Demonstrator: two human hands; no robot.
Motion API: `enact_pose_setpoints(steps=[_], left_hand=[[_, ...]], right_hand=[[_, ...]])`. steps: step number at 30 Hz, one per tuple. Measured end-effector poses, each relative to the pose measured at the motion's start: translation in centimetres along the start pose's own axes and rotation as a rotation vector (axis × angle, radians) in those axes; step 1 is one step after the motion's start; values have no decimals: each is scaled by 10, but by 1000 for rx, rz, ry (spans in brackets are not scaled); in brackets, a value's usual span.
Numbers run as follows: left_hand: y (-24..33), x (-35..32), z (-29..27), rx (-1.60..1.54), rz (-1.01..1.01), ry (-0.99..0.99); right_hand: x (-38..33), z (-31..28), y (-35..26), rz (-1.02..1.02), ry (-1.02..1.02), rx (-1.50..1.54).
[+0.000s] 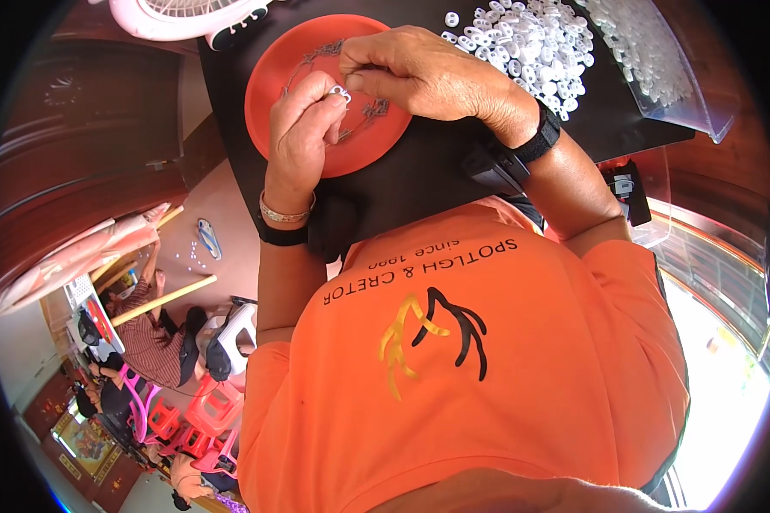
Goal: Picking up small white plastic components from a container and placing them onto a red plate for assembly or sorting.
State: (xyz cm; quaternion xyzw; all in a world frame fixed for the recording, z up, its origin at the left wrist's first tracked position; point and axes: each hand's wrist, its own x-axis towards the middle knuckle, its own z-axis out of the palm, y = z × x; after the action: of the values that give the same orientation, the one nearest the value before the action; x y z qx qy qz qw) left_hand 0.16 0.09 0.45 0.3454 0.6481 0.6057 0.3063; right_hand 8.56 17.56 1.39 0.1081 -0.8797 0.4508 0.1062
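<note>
Between the thumb and fingertips of my left hand (298, 132) is a small white plastic piece with round openings (340, 93). Just beside it, my right hand (423, 75) is closed in a pinch, and whatever its fingertips hold is too small to make out. Both hands are over a round orange-red bowl (265, 94). Thin grey metal pieces, like small nails or pins (375, 109), lie scattered in the bowl, partly hidden by my hands. To the right, a heap of similar small white plastic pieces (539, 43) is spread on the black table (436, 162).
A clear plastic bin (659, 73) with more white pieces stands at the table's right end. A pink fan-like object (180, 17) is at the far left. Beyond the table's left edge are pink and red stools (214, 406), other people (150, 342) and a sandal (208, 239).
</note>
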Motion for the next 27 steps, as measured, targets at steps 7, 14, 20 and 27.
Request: enact_pose_setpoints(steps=[7, 14, 20, 27], left_hand=[[-2, 0, 2, 10, 34, 6], [-3, -2, 6, -52, -11, 40], [-2, 1, 3, 16, -38, 78], [-13, 8, -7, -16, 6, 267]], right_hand=[[1, 3, 0, -36, 41, -4], [0, 5, 0, -3, 19, 17], [2, 4, 4, 19, 19, -5], [6, 1, -3, -23, 448, -162]])
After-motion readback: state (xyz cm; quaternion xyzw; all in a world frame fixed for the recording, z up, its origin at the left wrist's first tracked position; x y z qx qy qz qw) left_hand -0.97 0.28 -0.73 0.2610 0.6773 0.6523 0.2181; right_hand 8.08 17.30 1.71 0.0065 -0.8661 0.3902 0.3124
